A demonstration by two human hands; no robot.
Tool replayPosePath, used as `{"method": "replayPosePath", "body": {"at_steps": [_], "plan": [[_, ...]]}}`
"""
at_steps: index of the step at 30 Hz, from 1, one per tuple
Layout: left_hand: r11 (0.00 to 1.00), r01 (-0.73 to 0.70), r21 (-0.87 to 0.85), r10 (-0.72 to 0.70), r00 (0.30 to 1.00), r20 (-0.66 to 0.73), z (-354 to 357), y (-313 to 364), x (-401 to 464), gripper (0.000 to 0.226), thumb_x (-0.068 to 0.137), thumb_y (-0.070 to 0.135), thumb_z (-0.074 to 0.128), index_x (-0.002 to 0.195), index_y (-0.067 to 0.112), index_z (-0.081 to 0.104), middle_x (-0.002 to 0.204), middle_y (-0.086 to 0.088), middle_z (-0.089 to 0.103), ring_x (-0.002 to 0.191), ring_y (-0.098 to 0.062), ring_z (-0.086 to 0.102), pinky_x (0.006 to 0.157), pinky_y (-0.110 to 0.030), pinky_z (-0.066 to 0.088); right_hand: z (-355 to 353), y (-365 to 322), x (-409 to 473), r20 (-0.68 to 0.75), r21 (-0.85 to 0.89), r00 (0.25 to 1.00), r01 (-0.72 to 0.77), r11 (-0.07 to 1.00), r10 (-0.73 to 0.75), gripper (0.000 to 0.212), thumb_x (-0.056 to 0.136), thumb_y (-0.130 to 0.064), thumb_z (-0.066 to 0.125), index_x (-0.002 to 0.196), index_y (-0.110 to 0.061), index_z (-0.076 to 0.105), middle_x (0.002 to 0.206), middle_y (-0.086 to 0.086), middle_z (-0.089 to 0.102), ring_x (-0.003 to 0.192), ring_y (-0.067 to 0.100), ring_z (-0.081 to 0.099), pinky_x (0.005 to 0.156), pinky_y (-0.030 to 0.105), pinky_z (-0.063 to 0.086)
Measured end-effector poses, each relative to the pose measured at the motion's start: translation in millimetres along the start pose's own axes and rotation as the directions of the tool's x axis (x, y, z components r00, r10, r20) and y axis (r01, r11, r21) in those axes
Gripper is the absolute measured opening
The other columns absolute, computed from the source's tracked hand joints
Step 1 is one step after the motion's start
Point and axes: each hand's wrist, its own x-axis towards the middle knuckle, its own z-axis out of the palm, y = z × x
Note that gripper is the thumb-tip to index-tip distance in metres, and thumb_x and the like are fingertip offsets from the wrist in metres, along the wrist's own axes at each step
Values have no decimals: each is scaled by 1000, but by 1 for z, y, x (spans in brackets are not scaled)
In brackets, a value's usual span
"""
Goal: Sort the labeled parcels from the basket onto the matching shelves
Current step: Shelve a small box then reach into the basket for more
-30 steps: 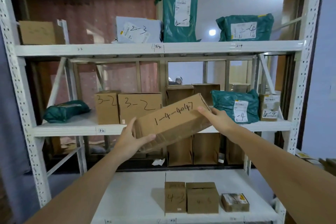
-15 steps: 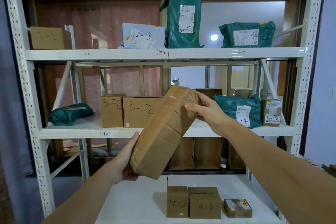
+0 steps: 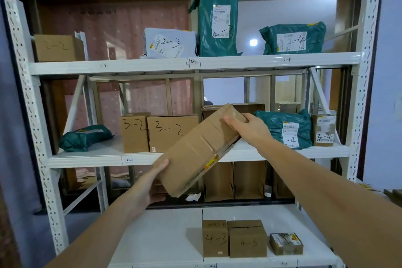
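Shelves [image 3: 195,63] already hold many marked parcels, one brown box [image 3: 195,152] mid-air unshelved, left hand [image 3: 150,185] cupping its bottom corner, right hand [image 3: 250,128] fingers curled over the top end; basket not in view.

I count four green mailer bags [image 3: 218,23], one white mailer bag [image 3: 170,43], eight closed cardboard boxes [image 3: 171,131] including the one I hold, and two hands [image 3: 250,129].

Tilted box [image 3: 195,150] before middle shelf [image 3: 87,160], perhaps touching its edge.
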Motion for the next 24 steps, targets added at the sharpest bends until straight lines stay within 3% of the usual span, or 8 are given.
{"method": "replayPosePath", "body": {"at_steps": [3, 6, 10, 15, 17, 18, 20, 24], "plan": [[999, 36, 18, -34, 996, -87, -5, 3, 0, 72, 77, 81, 54, 126, 29, 51, 121, -12, 62, 112, -31, 58, 102, -51, 44, -1, -5, 0, 63, 26, 998, -24, 999, 22, 69, 86, -70, 59, 140, -26, 57, 119, -2, 67, 109, 19, 60, 93, 36, 46], [994, 97, -48, -102, 986, -134, -5, 5, -2, 72, 79, 82, 49, 121, 26, 59, 117, -18, 66, 110, -36, 59, 100, -51, 45, -2, -4, -2, 83, 28, 997, -2, 1000, 0, 67, 84, -71, 62, 137, -30, 59, 109, -3, 71, 110, 20, 64, 102, 43, 48], [977, 172, -130, -184, 979, -88, -4, 6, -9, 84, 76, 89, 42, 116, 19, 68, 115, -23, 68, 107, -39, 60, 87, -45, 49, -4, -2, -8, 185, 119, 981, 33, 992, -55, 60, 88, -55, 68, 137, -26, 47, 117, -6, 65, 105, 11, 63, 88, 30, 49], [978, 143, -154, -158, 984, -86, -6, 4, -8, 104, 70, 98, 25, 112, 15, 72, 109, -22, 70, 98, -37, 59, 80, -41, 48, -4, 12, -9, 189, 73, 982, -40, 997, 25, 74, 86, -58, 69, 140, -18, 36, 115, -4, 65, 97, 7, 64, 65, 20, 48], [970, 65, -233, -92, 990, -109, -8, 7, -6, 100, 73, 96, 27, 115, 17, 71, 115, -23, 69, 101, -38, 57, 86, -45, 47, -4, 22, -12, 172, 92, 983, -85, 992, 68, 84, 85, -62, 68, 147, -20, 30, 127, -1, 62, 109, 16, 62, 75, 29, 53], [961, 24, -276, -54, 993, -103, -9, 9, -4, 99, 73, 96, 29, 118, 17, 70, 118, -23, 68, 103, -38, 57, 88, -46, 47, -4, 28, -14, 168, 114, 982, -102, 988, 82, 88, 85, -63, 67, 151, -24, 26, 135, -1, 59, 119, 21, 59, 87, 38, 55], [933, -48, -357, 24, 997, -72, -10, 15, -1, 100, 72, 96, 32, 127, 20, 66, 122, -21, 69, 114, -36, 59, 98, -48, 45, -3, 41, -18, 205, 162, 973, -142, 976, 108, 90, 83, -67, 67, 155, -33, 25, 143, -8, 50, 133, 23, 49, 110, 50, 44], [890, -160, -427, 144, 987, -70, -2, 26, 7, 99, 70, 92, 46, 141, 24, 53, 131, -17, 65, 120, -40, 62, 113, -62, 34, 9, 64, -30, 337, 351, 920, -319, 880, 199, 72, 77, -61, 74, 138, -35, 46, 122, -2, 70, 116, 22, 64, 100, 53, 53]]}}
